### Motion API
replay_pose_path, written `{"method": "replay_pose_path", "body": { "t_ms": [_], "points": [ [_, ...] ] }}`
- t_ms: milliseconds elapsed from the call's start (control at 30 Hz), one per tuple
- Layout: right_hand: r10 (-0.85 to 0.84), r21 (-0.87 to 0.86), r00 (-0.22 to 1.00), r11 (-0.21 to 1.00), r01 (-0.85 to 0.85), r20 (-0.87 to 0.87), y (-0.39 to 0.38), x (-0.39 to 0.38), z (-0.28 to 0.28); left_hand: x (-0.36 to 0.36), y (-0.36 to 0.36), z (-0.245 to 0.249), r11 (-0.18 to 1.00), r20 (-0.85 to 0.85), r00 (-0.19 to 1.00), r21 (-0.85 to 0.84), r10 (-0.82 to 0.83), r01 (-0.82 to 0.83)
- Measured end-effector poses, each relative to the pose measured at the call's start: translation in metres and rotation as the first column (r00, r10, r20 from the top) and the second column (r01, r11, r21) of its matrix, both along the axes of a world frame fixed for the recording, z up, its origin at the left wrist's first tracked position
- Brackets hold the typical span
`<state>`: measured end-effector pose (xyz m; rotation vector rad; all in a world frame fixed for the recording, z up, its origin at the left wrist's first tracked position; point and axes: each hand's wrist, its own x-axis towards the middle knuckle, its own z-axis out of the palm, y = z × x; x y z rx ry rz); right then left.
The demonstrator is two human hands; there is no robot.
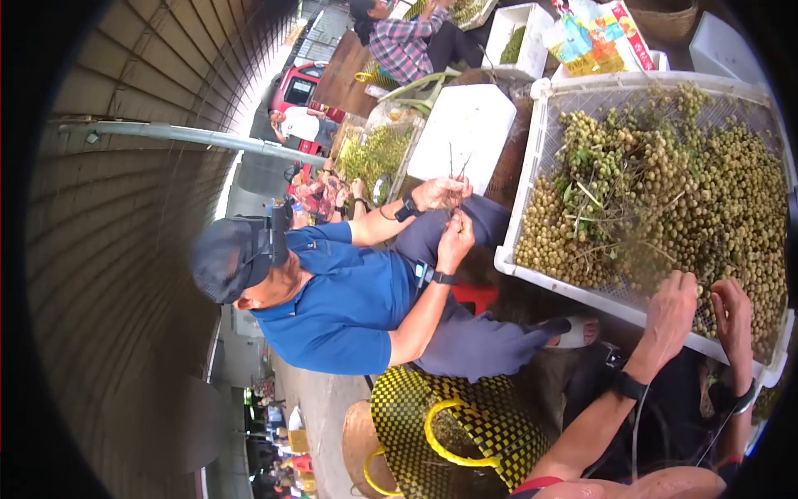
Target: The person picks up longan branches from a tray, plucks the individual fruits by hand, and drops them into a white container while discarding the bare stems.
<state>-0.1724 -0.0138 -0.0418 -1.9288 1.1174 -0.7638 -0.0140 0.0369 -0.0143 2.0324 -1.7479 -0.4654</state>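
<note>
My left hand (669,312) is at the near edge of a white mesh tray (590,293), its fingers pressed together beside thin, blurred stems (652,248); what they hold is too small to make out. Close by on the right, my right hand (733,316) hangs over the same edge, fingers loosely curled and a little apart, with nothing visible between them. Small round yellow-brown fruits (740,191) fill much of the tray. A heap of fruit bunches with stems and green leaves (611,166) lies on top, beyond my hands.
A co-worker in a blue shirt (341,303) sits left of the tray, holding thin stems. A black-and-yellow woven basket (407,416) stands below. A white foam box (457,137), a colourful bag (590,41) and a person in a checked shirt (403,46) are farther up.
</note>
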Motion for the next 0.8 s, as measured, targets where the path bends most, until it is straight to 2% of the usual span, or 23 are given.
{"method": "replay_pose_path", "body": {
  "t_ms": [100,167,200,233,267,333,367,400,433,467,533,567,633,733,767,800],
  "points": [
    [0.014,0.045,1.0,0.999,-0.015,0.015,0.004,0.005,-0.006,-0.006,0.001,-0.002,1.0,-0.07,0.997,0.003,-0.021,0.021],
    [0.019,0.071,0.999,0.997,-0.016,-0.043,0.007,-0.003,-0.025,-0.007,0.002,0.007,0.992,-0.19,0.977,-0.1,-0.095,0.077],
    [0.01,0.08,0.996,0.997,-0.003,-0.088,0.005,-0.007,-0.036,-0.008,0.001,0.011,0.99,-0.186,0.978,-0.124,-0.09,0.067],
    [-0.026,0.094,0.995,0.995,0.017,0.092,0.007,-0.005,-0.045,-0.011,0.002,0.013,0.992,-0.291,0.952,-0.102,-0.094,0.067],
    [0.018,0.117,0.989,0.992,-0.035,0.148,0.003,-0.007,-0.041,-0.014,0.003,0.017,0.994,-0.392,0.915,-0.086,-0.097,0.069],
    [-0.07,0.162,0.917,0.987,0.006,0.392,-0.002,-0.011,-0.064,-0.016,0.004,0.022,0.977,-0.314,0.942,-0.205,-0.117,0.053],
    [-0.105,0.304,0.88,0.951,-0.046,0.462,-0.004,-0.017,-0.058,-0.017,0.006,0.028,0.993,-0.632,0.766,-0.089,-0.119,0.081],
    [-0.148,0.435,0.84,0.893,-0.113,0.521,-0.004,-0.016,-0.037,-0.017,0.006,0.033,0.988,-0.865,0.495,-0.002,-0.08,0.156],
    [-0.254,0.592,0.776,0.785,-0.184,0.577,-0.007,-0.019,-0.039,-0.023,0.007,0.03,0.989,-0.924,0.369,-0.049,-0.098,0.139],
    [-0.168,0.588,0.716,0.709,-0.389,0.677,-0.008,-0.026,-0.04,-0.027,0.009,0.028,0.988,-0.942,0.317,-0.072,-0.112,0.136],
    [-0.33,0.7,0.622,0.426,-0.573,0.71,-0.001,-0.039,-0.041,-0.032,0.015,0.026,0.989,-0.955,0.273,-0.08,-0.111,0.121],
    [-0.297,0.682,0.622,0.432,-0.59,0.725,0.009,-0.028,-0.017,-0.03,0.017,0.031,0.989,-0.949,0.286,-0.107,-0.132,0.1],
    [-0.537,0.739,0.514,0.554,-0.383,0.669,0.045,-0.021,0.027,-0.032,0.031,0.044,0.984,-0.727,0.667,-0.168,-0.162,0.056],
    [-0.394,0.638,0.514,0.592,-0.493,0.762,0.072,-0.028,0.053,-0.029,0.06,0.072,0.979,-0.751,0.644,-0.202,-0.145,-0.015],
    [-0.196,0.534,0.523,0.551,-0.641,0.83,0.069,-0.036,0.046,-0.03,0.073,0.085,0.987,-0.866,0.488,-0.151,-0.106,-0.053],
    [-0.17,0.549,0.575,0.591,-0.591,0.801,0.076,-0.031,0.059,-0.026,0.085,0.103,0.993,-0.815,0.578,-0.094,-0.033,-0.076]
  ]
}}
